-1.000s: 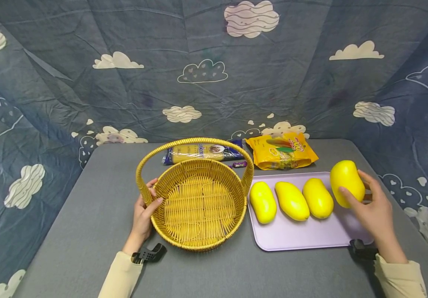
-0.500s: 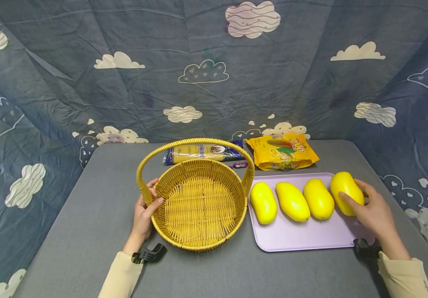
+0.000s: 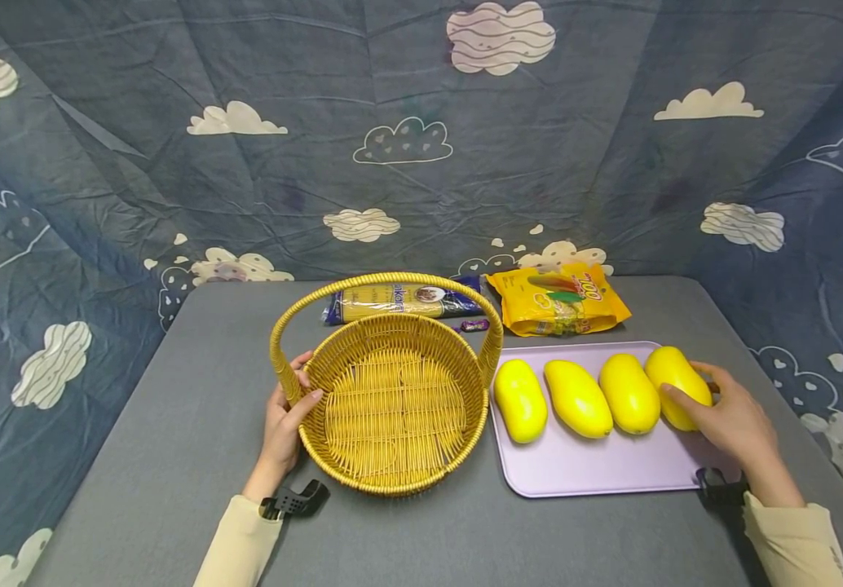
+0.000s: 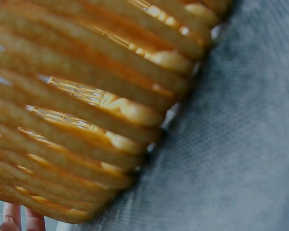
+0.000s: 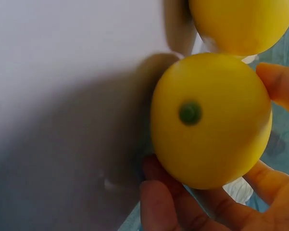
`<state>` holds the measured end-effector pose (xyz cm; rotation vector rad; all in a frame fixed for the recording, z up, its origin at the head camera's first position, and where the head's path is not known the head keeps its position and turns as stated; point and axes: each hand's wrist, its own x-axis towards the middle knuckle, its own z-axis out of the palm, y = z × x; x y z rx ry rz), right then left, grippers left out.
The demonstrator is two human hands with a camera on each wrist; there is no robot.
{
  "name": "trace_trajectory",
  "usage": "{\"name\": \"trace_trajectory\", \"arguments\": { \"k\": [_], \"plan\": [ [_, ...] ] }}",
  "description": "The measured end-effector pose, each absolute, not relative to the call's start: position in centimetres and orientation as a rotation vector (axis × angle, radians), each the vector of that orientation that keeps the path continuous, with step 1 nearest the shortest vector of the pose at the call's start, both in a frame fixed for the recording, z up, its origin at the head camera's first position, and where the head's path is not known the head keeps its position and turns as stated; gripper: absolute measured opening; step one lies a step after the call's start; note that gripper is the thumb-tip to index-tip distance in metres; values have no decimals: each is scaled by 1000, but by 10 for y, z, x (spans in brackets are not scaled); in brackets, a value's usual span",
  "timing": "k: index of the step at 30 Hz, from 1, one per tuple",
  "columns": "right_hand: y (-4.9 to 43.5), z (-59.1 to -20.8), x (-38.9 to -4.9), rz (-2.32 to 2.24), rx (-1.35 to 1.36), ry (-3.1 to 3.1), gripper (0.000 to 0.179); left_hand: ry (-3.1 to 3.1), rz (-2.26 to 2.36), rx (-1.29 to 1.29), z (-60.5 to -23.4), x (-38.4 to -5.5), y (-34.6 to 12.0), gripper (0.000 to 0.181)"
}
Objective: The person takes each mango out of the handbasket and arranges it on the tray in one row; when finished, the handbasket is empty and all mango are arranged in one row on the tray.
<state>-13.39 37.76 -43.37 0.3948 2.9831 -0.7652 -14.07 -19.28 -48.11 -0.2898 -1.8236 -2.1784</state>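
Note:
A golden wicker basket [image 3: 395,408] with an arched handle stands mid-table, with nothing inside it. My left hand [image 3: 280,432] holds its left rim beside the handle's foot, thumb over the edge. In the left wrist view the woven wall [image 4: 86,120] fills most of the picture and a few fingertips show at the bottom. At the right end of a lilac tray [image 3: 583,481], my right hand [image 3: 740,417] grips a yellow mango [image 3: 678,383], with thumb and fingers around its sides. A green stem spot marks that mango's end in the right wrist view.
On the tray three more mangoes [image 3: 520,401] lie in a row left of the held one. Behind stand a yellow snack bag [image 3: 557,302] and a pasta packet [image 3: 392,300], partly behind the basket handle. A small purple-wrapped candy [image 3: 474,325] lies near them.
My right hand has lowered the mango onto the tray's right end and shifted it slightly left, close against the neighbouring mango. My left hand and the basket have stayed in place.

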Motion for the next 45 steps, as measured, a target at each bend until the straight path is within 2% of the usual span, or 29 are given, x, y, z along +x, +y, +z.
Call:
{"name": "trace_trajectory", "arguments": {
  "k": [45],
  "plan": [
    [385,-438,-137,-795,341,2898,85,-1822,-2180,-292,-482,-141,-193,25]
  ]
}}
